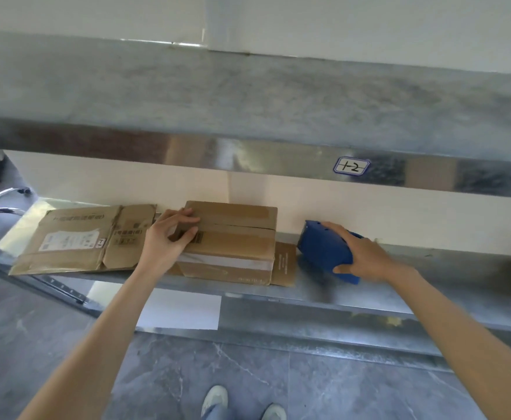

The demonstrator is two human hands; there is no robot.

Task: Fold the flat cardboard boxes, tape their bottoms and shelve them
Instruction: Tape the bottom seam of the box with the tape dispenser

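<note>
Steel shelf [399,286] carries one taped box [233,237], gripped by left hand [169,237]; right hand [360,256] clasps tape dispenser [324,250]; flat cardboard [75,241] at left end awaits folding.

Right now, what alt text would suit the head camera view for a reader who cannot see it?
A person's left hand grips the end of a folded, taped cardboard box on a metal shelf while the right hand holds a blue tape dispenser beside it. A flattened box lies to the left.
</note>
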